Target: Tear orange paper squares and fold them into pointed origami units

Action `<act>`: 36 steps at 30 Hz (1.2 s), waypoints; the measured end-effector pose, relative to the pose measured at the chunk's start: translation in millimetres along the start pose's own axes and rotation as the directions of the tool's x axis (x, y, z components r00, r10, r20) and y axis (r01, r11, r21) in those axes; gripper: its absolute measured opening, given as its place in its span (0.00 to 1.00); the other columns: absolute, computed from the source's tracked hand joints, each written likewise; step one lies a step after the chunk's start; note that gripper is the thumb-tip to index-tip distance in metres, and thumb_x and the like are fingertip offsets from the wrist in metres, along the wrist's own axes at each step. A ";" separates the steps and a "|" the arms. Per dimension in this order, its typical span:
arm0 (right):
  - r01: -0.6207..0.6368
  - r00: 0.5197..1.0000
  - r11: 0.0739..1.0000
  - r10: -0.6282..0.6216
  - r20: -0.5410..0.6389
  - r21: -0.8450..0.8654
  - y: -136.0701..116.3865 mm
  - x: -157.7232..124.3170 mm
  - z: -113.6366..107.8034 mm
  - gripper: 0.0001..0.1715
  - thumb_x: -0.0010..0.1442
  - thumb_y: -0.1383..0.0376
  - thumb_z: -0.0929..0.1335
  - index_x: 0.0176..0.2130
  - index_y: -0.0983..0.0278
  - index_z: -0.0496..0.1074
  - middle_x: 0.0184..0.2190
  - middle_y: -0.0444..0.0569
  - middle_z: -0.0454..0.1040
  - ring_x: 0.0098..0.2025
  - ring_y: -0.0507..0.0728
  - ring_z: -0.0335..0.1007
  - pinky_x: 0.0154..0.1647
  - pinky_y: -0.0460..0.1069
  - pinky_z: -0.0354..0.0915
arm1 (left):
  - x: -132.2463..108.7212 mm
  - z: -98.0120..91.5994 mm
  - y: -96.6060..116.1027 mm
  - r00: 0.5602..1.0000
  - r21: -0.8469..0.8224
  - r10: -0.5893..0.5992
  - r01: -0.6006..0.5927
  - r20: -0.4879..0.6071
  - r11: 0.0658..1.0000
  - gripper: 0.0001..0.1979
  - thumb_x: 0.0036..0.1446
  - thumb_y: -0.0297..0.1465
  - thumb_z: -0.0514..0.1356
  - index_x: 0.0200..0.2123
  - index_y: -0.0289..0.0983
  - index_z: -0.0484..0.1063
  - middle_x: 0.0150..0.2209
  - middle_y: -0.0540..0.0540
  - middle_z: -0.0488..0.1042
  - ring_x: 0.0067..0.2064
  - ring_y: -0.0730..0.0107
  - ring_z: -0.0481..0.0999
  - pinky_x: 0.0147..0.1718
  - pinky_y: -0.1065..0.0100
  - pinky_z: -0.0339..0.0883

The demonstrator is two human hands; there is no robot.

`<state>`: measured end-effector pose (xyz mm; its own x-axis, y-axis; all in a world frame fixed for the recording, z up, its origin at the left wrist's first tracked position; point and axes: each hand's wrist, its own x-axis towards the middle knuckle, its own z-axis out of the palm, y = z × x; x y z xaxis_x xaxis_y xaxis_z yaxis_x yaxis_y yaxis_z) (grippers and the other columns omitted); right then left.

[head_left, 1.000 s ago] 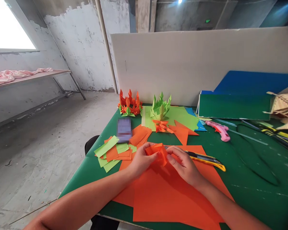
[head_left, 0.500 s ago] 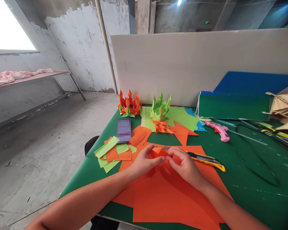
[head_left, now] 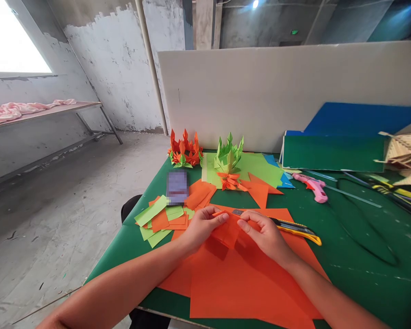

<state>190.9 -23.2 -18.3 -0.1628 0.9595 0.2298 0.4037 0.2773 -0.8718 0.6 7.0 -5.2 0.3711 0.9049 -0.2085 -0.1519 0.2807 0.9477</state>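
Observation:
Both my hands pinch a small folded piece of orange paper point(head_left: 229, 230) just above the large orange sheets point(head_left: 246, 278) on the green table point(head_left: 359, 269). My left hand point(head_left: 202, 226) grips its left edge with closed fingers. My right hand point(head_left: 263, 233) holds the right edge, fingers curled. A yellow utility knife point(head_left: 294, 227) lies just beyond my right hand.
Orange point(head_left: 185, 148) and green point(head_left: 229, 154) origami crowns stand at the table's far edge, a small orange folded flower point(head_left: 230, 180) before them. Cut paper scraps point(head_left: 160, 218) lie left. A pink glue gun point(head_left: 314, 186), green and blue boards point(head_left: 332, 151) and a white partition point(head_left: 277, 87) are right and behind.
The folded orange piece was raised and bunched between my hands, then pressed down; now it hangs flatter as a pointed flap, with both hands slightly farther apart.

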 end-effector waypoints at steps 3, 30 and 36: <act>-0.054 0.998 0.997 0.056 -0.038 0.048 2.9 0.8 0.3 0.17 0.63 0.53 0.66 0.28 0.61 0.68 0.28 0.44 0.69 0.35 0.55 0.66 0.39 0.48 0.62 | 0.0 -0.2 1.9 1.000 -0.013 -0.023 0.023 -0.011 1.000 0.21 0.40 0.44 0.73 0.23 0.34 0.70 0.22 0.54 0.65 0.25 0.79 0.61 0.26 0.72 0.53; -0.055 0.987 0.993 0.069 -0.144 0.102 8.1 3.1 -3.0 0.20 0.63 0.50 0.65 0.33 0.62 0.73 0.25 0.43 0.67 0.31 0.54 0.65 0.33 0.47 0.64 | 1.7 1.7 -2.8 0.990 0.080 0.135 -0.131 -0.042 0.988 0.21 0.41 0.46 0.72 0.29 0.33 0.78 0.27 0.48 0.77 0.29 0.71 0.75 0.34 0.65 0.75; -0.079 0.972 0.993 0.097 -0.215 0.092 11.2 3.9 -8.3 0.22 0.62 0.48 0.66 0.32 0.63 0.74 0.21 0.43 0.65 0.27 0.54 0.63 0.28 0.47 0.62 | 1.3 2.7 -2.6 0.992 -0.027 0.113 -0.112 0.064 0.993 0.22 0.43 0.45 0.71 0.37 0.35 0.81 0.35 0.45 0.81 0.38 0.64 0.80 0.45 0.59 0.75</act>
<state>202.3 -15.9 -23.5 0.0749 0.9699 0.2317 0.3313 0.1950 -0.9232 4.0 6.6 -7.3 0.4093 0.9085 -0.0841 -0.2171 0.1865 0.9582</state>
